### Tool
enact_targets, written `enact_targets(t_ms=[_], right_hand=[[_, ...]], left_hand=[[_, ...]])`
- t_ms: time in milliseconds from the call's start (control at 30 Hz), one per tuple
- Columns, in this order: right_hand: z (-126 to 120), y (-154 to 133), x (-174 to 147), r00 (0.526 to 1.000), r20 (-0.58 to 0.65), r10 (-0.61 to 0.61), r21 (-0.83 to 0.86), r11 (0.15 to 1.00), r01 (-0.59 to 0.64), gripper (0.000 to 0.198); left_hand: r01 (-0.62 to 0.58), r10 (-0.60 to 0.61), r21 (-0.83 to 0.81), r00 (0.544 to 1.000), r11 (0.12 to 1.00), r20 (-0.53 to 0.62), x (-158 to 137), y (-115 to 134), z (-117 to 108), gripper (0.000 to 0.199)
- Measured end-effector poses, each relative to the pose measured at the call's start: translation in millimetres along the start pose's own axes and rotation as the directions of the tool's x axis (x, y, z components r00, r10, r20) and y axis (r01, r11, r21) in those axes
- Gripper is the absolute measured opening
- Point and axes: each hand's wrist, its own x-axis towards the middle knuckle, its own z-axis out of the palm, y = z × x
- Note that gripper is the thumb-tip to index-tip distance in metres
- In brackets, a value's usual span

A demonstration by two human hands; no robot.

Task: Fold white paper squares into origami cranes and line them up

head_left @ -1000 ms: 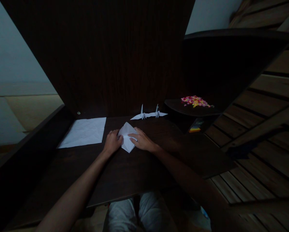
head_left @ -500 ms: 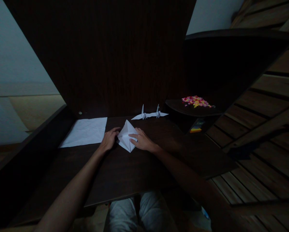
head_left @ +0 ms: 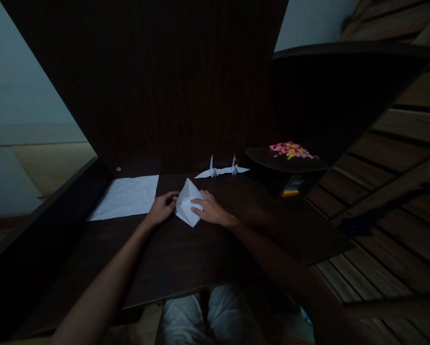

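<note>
A white sheet of paper folded into a diamond point(head_left: 186, 205) lies on the dark desk in front of me, creases showing on its face. My left hand point(head_left: 162, 208) is at its left corner, fingers curled and closed on the edge, where a flap stands slightly raised. My right hand point(head_left: 212, 209) rests on the right half of the folded paper with fingers stretched out and apart, pressing it down and covering its right corner. Just behind, two white paper cranes point(head_left: 213, 171) stand side by side with wings spread, their tips meeting.
A flat, creased white sheet point(head_left: 126, 196) lies at the left of the desk point(head_left: 186, 263). Small pink, red and yellow pieces point(head_left: 292, 150) are heaped on a low corner shelf point(head_left: 268, 159) at the right. Dark panels rise behind and at the left side.
The left flap of the folded paper has lifted a little at my left hand's fingers. My right hand stays on the paper. The view has shifted slightly.
</note>
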Motion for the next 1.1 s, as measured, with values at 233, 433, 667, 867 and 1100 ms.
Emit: enact_targets(t_ms=[233, 433, 667, 867, 1100], right_hand=[[0, -2, 0, 0.999, 0.020, 0.034, 0.001, 0.999, -0.034, 0.042], [-2, -3, 0, 0.998, 0.036, 0.042, -0.015, 0.999, -0.042, 0.052], [2, 0, 1, 1.000, 0.020, 0.025, -0.003, 1.000, -0.025, 0.040], [0, -2, 0, 1.000, 0.003, 0.022, -0.008, 1.000, -0.022, 0.035], [0, -1, 1, 0.999, -0.003, 0.042, 0.021, 0.999, -0.042, 0.037]], left_hand=[[-0.020, 0.022, 0.066, 1.000, 0.998, -0.019, -1, 4, 2, 0.042], [-0.064, 0.065, 0.117, 0.998, 0.991, -0.004, -2, 6, 4, 0.041], [-0.096, 0.099, 0.155, 0.995, 0.983, -0.010, -4, 9, 7, 0.039], [-0.085, 0.089, 0.109, 0.995, 0.990, -0.034, -5, 8, 10, 0.038], [-0.222, 0.223, 0.208, 0.975, 0.953, 0.017, -6, 10, 10, 0.015]])
